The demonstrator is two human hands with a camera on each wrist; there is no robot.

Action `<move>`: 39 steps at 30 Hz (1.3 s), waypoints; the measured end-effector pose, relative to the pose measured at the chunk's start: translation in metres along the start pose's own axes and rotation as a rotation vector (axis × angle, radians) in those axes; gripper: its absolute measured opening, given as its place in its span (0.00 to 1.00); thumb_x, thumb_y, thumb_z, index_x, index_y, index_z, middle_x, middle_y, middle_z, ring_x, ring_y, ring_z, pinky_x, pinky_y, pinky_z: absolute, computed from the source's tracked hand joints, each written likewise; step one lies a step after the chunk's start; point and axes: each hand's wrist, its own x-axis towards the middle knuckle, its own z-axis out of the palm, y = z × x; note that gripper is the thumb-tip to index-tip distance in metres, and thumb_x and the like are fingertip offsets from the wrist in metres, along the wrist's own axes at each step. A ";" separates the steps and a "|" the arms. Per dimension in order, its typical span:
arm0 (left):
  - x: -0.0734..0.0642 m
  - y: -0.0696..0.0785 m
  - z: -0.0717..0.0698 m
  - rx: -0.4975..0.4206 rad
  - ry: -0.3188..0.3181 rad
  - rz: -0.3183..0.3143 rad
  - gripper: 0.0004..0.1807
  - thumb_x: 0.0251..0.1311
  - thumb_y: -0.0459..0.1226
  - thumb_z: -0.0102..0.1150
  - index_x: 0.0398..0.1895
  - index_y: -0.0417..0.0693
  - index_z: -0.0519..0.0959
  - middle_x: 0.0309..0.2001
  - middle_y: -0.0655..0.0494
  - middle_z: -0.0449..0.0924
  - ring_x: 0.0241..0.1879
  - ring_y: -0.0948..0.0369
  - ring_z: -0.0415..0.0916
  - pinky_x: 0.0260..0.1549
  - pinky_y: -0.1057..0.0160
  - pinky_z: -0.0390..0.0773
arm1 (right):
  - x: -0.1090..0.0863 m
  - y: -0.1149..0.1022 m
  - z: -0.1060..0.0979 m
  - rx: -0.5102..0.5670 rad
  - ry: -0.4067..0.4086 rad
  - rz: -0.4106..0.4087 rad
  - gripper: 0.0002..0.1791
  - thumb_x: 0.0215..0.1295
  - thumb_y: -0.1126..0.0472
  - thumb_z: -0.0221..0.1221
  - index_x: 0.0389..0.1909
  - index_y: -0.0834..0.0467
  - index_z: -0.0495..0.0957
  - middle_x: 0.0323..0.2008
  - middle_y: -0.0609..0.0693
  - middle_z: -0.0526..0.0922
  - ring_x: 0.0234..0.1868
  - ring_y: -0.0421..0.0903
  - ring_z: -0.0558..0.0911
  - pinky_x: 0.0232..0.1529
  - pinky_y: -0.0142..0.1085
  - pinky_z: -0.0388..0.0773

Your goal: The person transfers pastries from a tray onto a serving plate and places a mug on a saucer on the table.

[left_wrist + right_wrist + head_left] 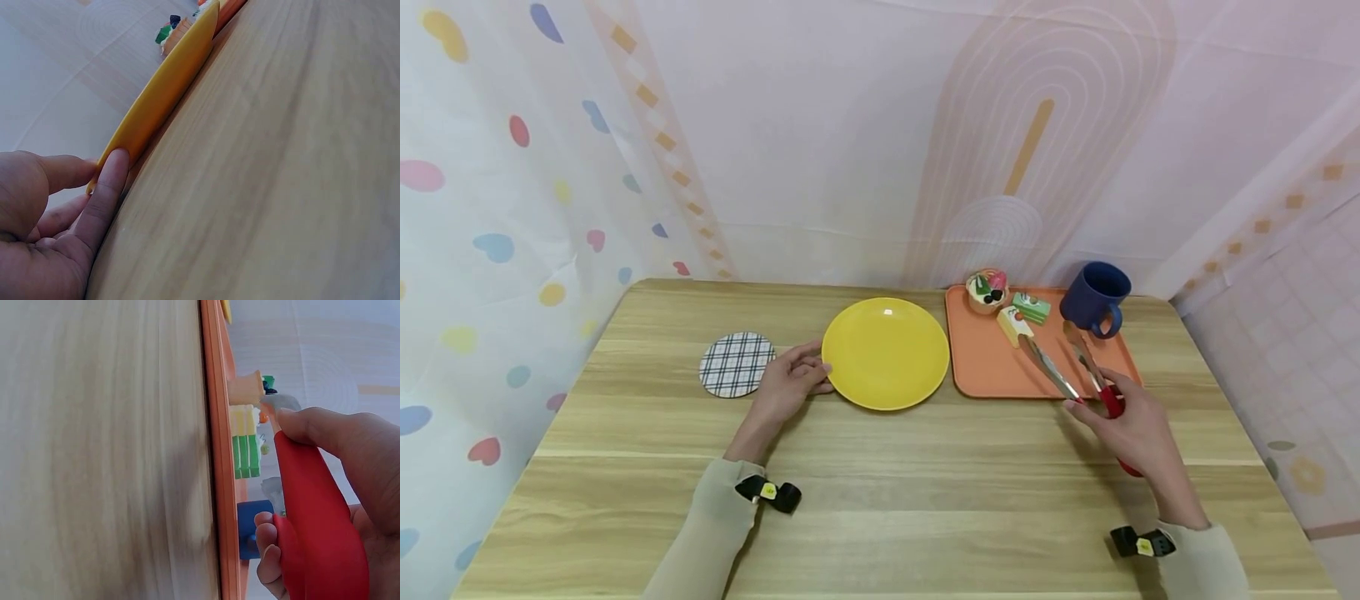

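Note:
My left hand (788,382) pinches the left rim of a yellow plate (886,354); the left wrist view has the thumb and fingers on the plate's edge (156,100). My right hand (1131,425) holds metal tongs with red handles (319,512), their arms spread apart over an orange tray (988,371). On that tray sit a yellow cake slice (1015,325), a green cake slice (1032,307), a fruit-topped tart (987,292) and a blue mug (1096,296). One tong tip is near the yellow slice, the other near the mug.
A round checked coaster (737,364) lies left of the plate, beside my left hand. All of it stands on a wooden table (880,500), with a patterned curtain (820,167) along the back edge.

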 end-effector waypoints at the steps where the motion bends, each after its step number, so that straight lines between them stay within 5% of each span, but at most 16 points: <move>1: 0.000 0.000 0.000 -0.001 -0.001 -0.001 0.27 0.73 0.32 0.59 0.73 0.42 0.68 0.47 0.45 0.77 0.36 0.65 0.85 0.44 0.65 0.92 | 0.001 -0.001 0.000 0.000 -0.004 0.001 0.45 0.63 0.41 0.69 0.72 0.64 0.67 0.40 0.63 0.79 0.34 0.52 0.72 0.23 0.32 0.61; 4: 0.000 -0.001 0.000 -0.003 -0.002 -0.002 0.27 0.73 0.32 0.59 0.73 0.42 0.68 0.48 0.45 0.77 0.37 0.65 0.85 0.44 0.64 0.92 | 0.004 -0.002 0.000 0.006 -0.013 0.000 0.45 0.63 0.40 0.69 0.71 0.64 0.67 0.43 0.64 0.80 0.35 0.53 0.73 0.24 0.33 0.64; 10: 0.001 -0.002 0.002 -0.011 -0.007 -0.001 0.27 0.72 0.32 0.59 0.73 0.43 0.69 0.48 0.44 0.77 0.37 0.64 0.85 0.44 0.64 0.92 | 0.008 -0.004 0.001 0.014 -0.026 -0.016 0.44 0.63 0.40 0.69 0.70 0.64 0.68 0.33 0.58 0.77 0.29 0.49 0.70 0.22 0.33 0.62; 24: 0.002 -0.001 0.001 -0.004 0.000 0.009 0.27 0.72 0.32 0.59 0.72 0.43 0.70 0.48 0.44 0.77 0.37 0.64 0.85 0.44 0.63 0.92 | 0.023 -0.014 0.011 -0.008 -0.049 0.019 0.44 0.62 0.43 0.71 0.70 0.65 0.68 0.49 0.68 0.81 0.38 0.55 0.77 0.25 0.32 0.69; 39: 0.001 0.000 -0.002 0.001 -0.006 0.005 0.27 0.72 0.32 0.60 0.73 0.43 0.69 0.48 0.44 0.77 0.37 0.65 0.85 0.44 0.64 0.92 | 0.032 -0.019 0.016 0.027 -0.074 -0.006 0.41 0.64 0.41 0.68 0.68 0.63 0.69 0.42 0.65 0.82 0.28 0.49 0.75 0.20 0.33 0.69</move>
